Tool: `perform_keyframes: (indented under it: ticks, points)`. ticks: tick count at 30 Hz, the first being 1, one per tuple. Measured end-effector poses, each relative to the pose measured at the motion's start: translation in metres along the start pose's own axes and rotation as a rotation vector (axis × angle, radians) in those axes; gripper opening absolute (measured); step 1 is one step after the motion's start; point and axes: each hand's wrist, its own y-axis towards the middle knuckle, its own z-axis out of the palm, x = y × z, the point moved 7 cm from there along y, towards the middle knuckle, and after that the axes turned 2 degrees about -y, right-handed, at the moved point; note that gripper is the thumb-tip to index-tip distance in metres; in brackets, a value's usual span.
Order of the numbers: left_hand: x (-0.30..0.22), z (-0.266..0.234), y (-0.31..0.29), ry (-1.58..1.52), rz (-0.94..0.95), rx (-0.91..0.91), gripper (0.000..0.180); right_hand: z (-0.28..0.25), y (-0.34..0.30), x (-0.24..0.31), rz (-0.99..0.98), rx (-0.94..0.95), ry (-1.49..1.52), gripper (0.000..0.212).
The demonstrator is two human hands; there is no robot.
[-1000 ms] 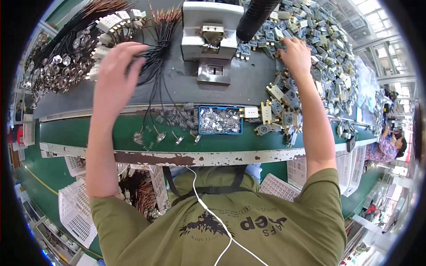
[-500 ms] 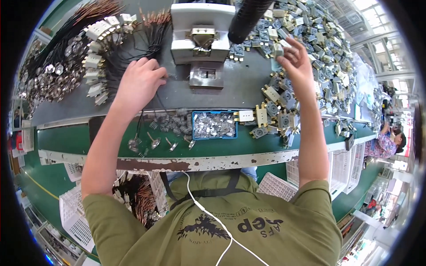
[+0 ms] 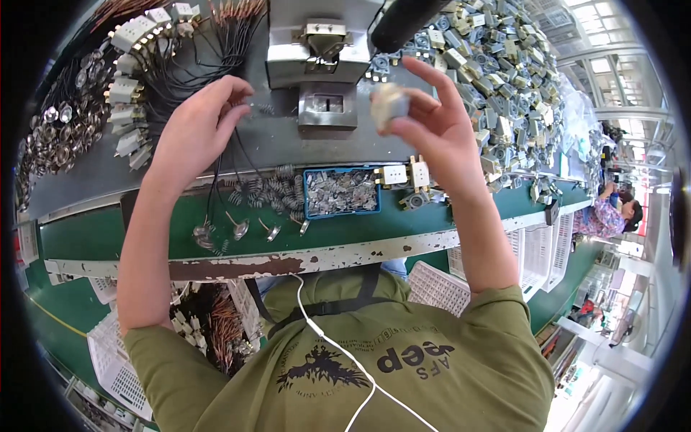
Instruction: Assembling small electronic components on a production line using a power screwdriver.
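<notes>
My right hand (image 3: pixel 443 137) grips a small cream-and-grey block (image 3: pixel 389 106), blurred by motion, between thumb and fingers, just right of the steel fixture block (image 3: pixel 327 108). Over the tabletop left of that fixture is my left hand (image 3: pixel 205 119), thumb and fingers apart, with nothing visible between them. A small coil spring (image 3: pixel 266 109) lies just beyond its fingertips. Black wires (image 3: pixel 218 169) pass under this hand toward a round metal piece (image 3: pixel 204 234) near the table's front edge. Behind the fixture stands a press-like machine (image 3: pixel 317 50) with a metal clamp.
Grey-and-white blocks (image 3: pixel 497 86) heap up on the right. On the left lie wired white blocks (image 3: pixel 126 90) and shiny metal discs (image 3: pixel 72 119). A blue tray (image 3: pixel 342 214) of small metal parts sits in front, beside loose springs (image 3: pixel 277 189). A black tube (image 3: pixel 407 25) hangs overhead.
My right hand has moved left from the block heap toward the fixture, carrying a block. My left hand has shifted slightly left, and its thumb has spread away from the fingers.
</notes>
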Motion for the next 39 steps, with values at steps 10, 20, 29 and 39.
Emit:
perform_keyframes:
  ticks: [10, 20, 29, 39]
  points:
    - [-0.011, -0.013, -0.003, 0.004, 0.130, -0.045, 0.019, 0.024, 0.030, -0.018, -0.344, 0.074, -0.981, 0.065]
    - [-0.006, -0.029, -0.008, 0.024, -0.035, -0.068, 0.024, 0.026, 0.037, -0.037, -0.439, 0.038, -1.066, 0.025]
    - [0.006, -0.031, -0.010, -0.057, -0.127, -0.096, 0.027, 0.001, 0.010, 0.024, -0.654, -0.058, -0.459, 0.029]
    - [-0.028, -0.034, 0.000, 0.015, -0.195, -0.047, 0.019, -0.237, -0.211, 0.052, -0.725, -0.073, 0.343, 0.030]
